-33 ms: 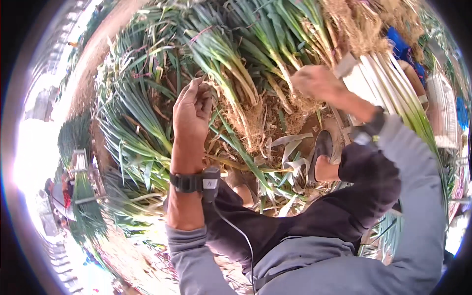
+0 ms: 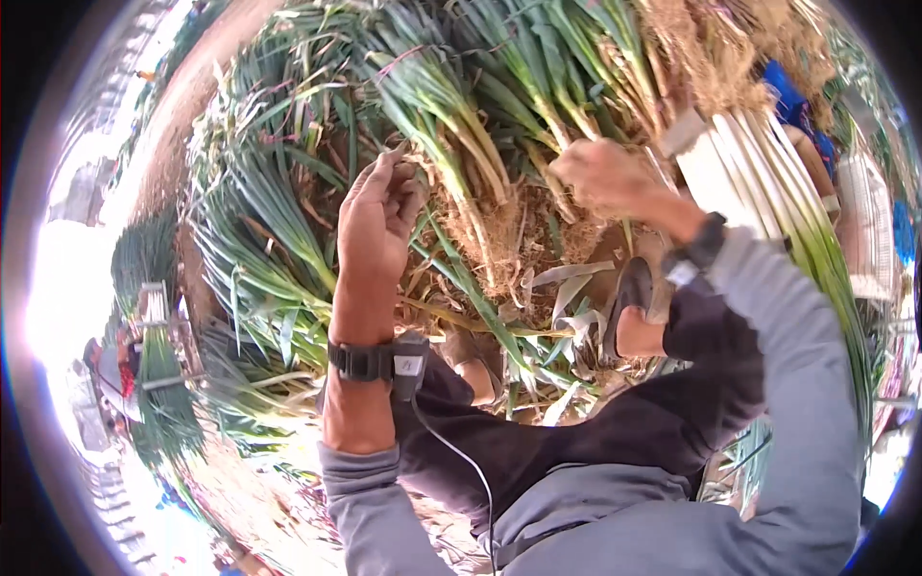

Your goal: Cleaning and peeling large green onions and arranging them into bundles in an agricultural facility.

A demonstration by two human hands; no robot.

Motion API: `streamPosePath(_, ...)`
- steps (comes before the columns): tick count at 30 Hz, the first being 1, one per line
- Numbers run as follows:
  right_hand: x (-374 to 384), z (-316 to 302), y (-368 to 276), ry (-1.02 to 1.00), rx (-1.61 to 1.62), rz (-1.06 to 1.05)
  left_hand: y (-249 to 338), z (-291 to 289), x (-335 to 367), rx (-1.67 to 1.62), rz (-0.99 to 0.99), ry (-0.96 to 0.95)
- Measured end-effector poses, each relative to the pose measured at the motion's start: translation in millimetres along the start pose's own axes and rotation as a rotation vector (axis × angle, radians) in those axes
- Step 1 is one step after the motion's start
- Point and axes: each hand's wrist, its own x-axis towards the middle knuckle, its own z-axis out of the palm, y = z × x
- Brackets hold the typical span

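Observation:
My left hand (image 2: 382, 209) is raised beside a bunch of green onions (image 2: 471, 158) with brown, fibrous roots. Its fingers are curled and pinched together, and anything between them is too small to make out. My right hand (image 2: 615, 182) is closed like a fist, slightly blurred, just above the root ends of another group of green onions (image 2: 557, 120). What it holds, if anything, is hidden. Trimmed green onions (image 2: 759, 182) with clean white stems lie to the right of that hand, their green tops running down past my right sleeve.
More untrimmed green onions (image 2: 279, 211) are heaped along the left. Peeled leaves (image 2: 571, 288) litter the ground between my feet, near my shoe (image 2: 631, 288). A white slatted crate (image 2: 864, 221) and blue cloth (image 2: 788, 91) are at right. A cable (image 2: 471, 451) hangs from my left wrist.
My right hand has shifted a little to the left and slightly down, toward me. The left hand has barely moved.

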Motion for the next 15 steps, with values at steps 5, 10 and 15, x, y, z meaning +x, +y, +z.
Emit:
streamPosePath(5, 81, 166, 66, -0.156, 0.396, 0.162, 31, -12, -34, 0.186, 0.113, 0.039)
streamPosePath(10, 106, 253, 106, 0.016, 0.37, 0.211, 39, -40, -52, 0.238, 0.138, 0.076)
streamPosePath(15, 80, 216, 10, -0.123, 0.75, 0.084, 56, -56, -64, 0.219, 0.155, 0.141)
